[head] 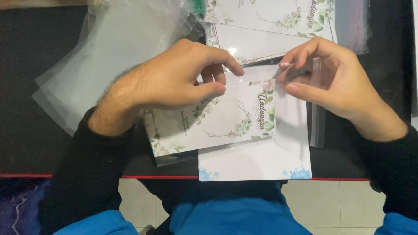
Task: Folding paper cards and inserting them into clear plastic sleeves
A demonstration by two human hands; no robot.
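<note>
floral card (226,117) half inside clear sleeve (300,109) (both hands (170,80) pinching), spare sleeves (109,48) nearby

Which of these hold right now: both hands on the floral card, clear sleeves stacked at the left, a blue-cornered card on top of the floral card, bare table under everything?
1. Both hands are at the floral card. True: the left hand presses on the floral card, and the right hand pinches at its upper right corner, where a clear sleeve lies.
2. Clear sleeves are stacked at the left. True: the pile of clear sleeves lies there.
3. The blue-cornered card lies on top of the floral card. False: the blue-cornered card lies underneath it.
4. The table is white. False: the table is black with a red edge.
</note>
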